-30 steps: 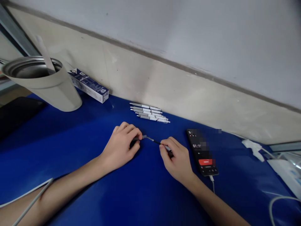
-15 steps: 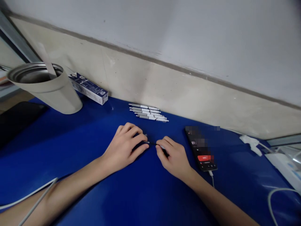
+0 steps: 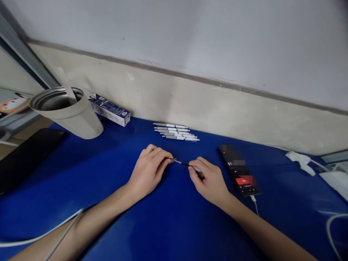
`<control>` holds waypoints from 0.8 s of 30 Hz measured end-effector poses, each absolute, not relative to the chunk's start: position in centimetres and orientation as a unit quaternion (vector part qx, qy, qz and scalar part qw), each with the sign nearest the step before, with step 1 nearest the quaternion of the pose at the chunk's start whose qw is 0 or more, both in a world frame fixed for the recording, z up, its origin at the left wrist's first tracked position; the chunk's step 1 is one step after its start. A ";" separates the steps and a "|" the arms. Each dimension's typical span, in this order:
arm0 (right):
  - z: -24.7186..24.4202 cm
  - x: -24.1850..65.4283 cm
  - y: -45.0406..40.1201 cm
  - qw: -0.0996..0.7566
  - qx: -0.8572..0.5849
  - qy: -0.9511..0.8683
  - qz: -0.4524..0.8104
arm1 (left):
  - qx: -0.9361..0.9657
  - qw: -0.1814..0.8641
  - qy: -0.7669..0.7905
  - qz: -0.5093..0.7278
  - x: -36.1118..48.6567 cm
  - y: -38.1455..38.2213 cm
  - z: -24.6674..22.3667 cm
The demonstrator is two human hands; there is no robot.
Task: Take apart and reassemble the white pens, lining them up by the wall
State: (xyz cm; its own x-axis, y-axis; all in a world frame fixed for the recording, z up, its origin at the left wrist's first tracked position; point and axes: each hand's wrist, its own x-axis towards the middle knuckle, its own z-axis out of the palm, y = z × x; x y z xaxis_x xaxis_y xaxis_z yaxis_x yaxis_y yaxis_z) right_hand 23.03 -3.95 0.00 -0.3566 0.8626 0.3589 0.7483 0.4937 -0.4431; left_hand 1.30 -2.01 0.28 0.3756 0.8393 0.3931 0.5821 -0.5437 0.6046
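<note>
Biggest thing here's the wall (image 3: pixel 206 43), pale grey up top w/ a cream band below. Then the blue tabletop (image 3: pixel 168 224), kinda shiny, running right up to it. Far L there's a black flat thing (image 3: pixel 32 156), can't tell what exactly. Next to it, a cream tumbler (image 3: pixel 81 123), no lid, metal inside, w/ a whitish strip (image 3: pixel 66 85) poking out.

Hands next, both low over the table approx mid-frame. L hand (image 3: pixel 149 168): thumb + index pinched tight on a tiny greyish pc, other fingers curled in behind. R hand (image 3: pixel 209 177): thumb + index closed round a slim pen part, rest of the fingers folded under, so can't see how they grip.

Phone (image 3: pixel 236 172) lies just R of the R hand, screen up, red button showing, some of it pixelated, white charging lead (image 3: pixel 255 204) in the bottom end. Blue/white box (image 3: pixel 111 112) sits by the wall, just R of the tumbler. White plug-looking thing (image 3: pixel 300 162) is over on the R near the wall. Grey-white cable (image 3: pixel 62 237) crosses the L forearm.

Smaller: row of white/grey pens (image 3: pixel 178 132) side by side near the wall, beyond the hands, tips L. Smallest: the slim pen part (image 3: pixel 185 164), dark w/ a paler thin end, bridging the gap btwn the hands, and the tiny greyish pc (image 3: pixel 173 160) at the L fingertips. Ends meet or nearly; can't tell if one's inside the other.
</note>
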 end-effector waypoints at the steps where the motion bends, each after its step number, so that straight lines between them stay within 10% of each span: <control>1: 0.0 23.0 -4.0 0.279 -0.491 -0.819 0.102 | 0.808 0.186 0.441 0.342 1.3 -2.0 0.3; 24: -0.2 22.9 -4.5 0.219 -0.484 -0.846 0.047 | 0.890 -0.050 0.378 0.249 2.9 -2.9 0.7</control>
State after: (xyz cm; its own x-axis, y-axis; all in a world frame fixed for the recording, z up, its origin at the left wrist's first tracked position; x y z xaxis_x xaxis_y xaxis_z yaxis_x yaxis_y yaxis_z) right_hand 22.86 -4.45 -0.18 -0.4353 0.8394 0.3255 0.7986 0.5269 -0.2909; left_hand 2.89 -2.91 0.68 0.5896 0.6481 0.4820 0.6981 -0.7091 0.0993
